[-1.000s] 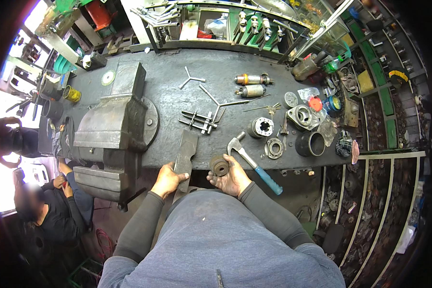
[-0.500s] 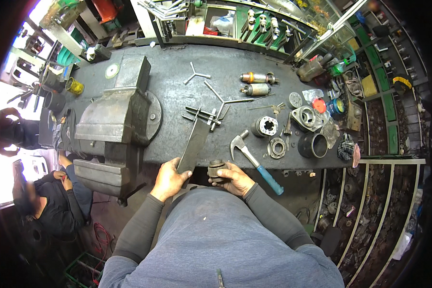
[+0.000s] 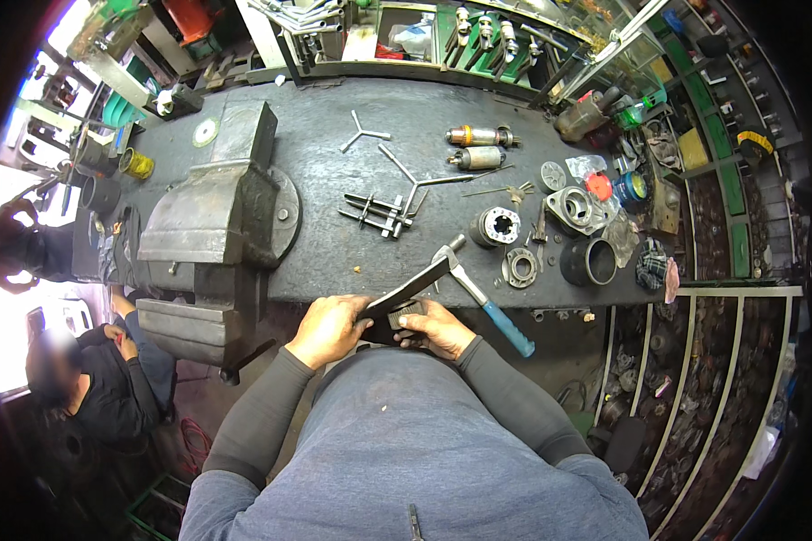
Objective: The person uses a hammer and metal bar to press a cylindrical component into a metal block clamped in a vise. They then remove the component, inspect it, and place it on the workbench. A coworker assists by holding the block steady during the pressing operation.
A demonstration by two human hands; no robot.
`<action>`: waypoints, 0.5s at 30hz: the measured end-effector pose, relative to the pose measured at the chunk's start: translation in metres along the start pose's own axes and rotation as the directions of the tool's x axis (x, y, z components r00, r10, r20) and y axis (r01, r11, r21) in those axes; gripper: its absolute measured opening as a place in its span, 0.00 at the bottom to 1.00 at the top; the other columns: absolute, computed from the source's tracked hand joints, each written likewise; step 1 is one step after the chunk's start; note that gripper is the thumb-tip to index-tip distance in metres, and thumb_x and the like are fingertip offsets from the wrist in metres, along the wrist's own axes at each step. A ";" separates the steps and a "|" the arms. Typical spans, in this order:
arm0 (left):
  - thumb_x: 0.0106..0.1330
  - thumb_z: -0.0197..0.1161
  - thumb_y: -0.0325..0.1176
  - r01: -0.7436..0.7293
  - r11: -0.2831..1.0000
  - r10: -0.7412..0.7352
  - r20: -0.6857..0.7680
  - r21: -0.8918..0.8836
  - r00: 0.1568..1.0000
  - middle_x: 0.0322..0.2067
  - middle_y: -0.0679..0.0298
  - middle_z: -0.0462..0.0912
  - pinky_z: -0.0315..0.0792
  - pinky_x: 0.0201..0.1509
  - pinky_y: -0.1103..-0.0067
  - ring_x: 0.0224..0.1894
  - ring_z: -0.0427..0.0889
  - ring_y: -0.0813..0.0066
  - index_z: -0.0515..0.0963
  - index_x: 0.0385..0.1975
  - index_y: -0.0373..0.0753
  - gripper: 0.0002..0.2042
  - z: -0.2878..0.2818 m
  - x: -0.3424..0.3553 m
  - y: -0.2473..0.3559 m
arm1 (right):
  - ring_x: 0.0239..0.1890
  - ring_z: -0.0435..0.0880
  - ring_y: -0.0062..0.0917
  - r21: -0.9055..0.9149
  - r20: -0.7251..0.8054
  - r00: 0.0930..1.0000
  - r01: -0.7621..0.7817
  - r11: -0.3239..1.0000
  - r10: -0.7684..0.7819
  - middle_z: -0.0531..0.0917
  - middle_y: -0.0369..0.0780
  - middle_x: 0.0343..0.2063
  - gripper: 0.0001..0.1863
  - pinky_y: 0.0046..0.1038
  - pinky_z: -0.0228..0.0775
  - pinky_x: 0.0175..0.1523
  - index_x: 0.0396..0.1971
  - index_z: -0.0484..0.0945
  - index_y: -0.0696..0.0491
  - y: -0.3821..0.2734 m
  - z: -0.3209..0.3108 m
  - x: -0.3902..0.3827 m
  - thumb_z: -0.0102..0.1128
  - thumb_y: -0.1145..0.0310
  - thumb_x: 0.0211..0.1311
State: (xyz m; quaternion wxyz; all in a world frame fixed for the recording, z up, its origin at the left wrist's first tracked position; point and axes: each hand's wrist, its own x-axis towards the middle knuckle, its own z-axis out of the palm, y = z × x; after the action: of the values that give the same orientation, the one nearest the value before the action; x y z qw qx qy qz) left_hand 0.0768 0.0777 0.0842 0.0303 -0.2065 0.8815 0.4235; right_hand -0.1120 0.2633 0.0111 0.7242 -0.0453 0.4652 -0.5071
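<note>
My left hand (image 3: 327, 326) is closed round one end of a long, flat, dark file (image 3: 410, 287), whose far end points up and right, crossing in front of the hammer's head. In my right hand (image 3: 441, 329) is a small ribbed metal gear (image 3: 406, 316), gripped by thumb and fingers. Gear and file meet or nearly meet at the bench's front edge, just above my belly; whether they touch I cannot tell. Right of my hands lies a claw hammer (image 3: 484, 302) with a blue grip, its handle overhanging the edge.
A big bench vise (image 3: 198, 216) stands left on the dark workbench (image 3: 325, 243). Ahead lies a small puller (image 3: 376, 215) beside Y-shaped wrenches (image 3: 413, 180). Motor armatures (image 3: 480, 135), a metal ring (image 3: 590, 261) and housings spread to the right. Another person (image 3: 108, 379) sits at lower left.
My left hand has swung the file rightward, from pointing at the puller to lying over the gear. My right hand has turned the gear and keeps it close to the left hand.
</note>
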 end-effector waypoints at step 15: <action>0.66 0.66 0.31 -0.105 0.886 0.079 0.077 0.452 0.994 0.33 0.50 0.91 0.84 0.46 0.56 0.39 0.92 0.47 0.85 0.45 0.41 0.10 0.008 0.045 -0.027 | 0.44 0.86 0.22 -0.255 -0.207 0.969 0.079 0.964 -0.134 0.87 0.39 0.47 0.23 0.29 0.82 0.44 0.61 0.76 0.59 0.018 -0.006 0.057 0.71 0.63 0.75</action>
State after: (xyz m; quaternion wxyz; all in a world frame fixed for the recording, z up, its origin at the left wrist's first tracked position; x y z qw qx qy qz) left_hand 0.0457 0.0535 0.0488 0.0824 -0.1397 0.9638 0.2117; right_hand -0.1009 0.2308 -0.0380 0.6281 -0.1024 0.5989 -0.4861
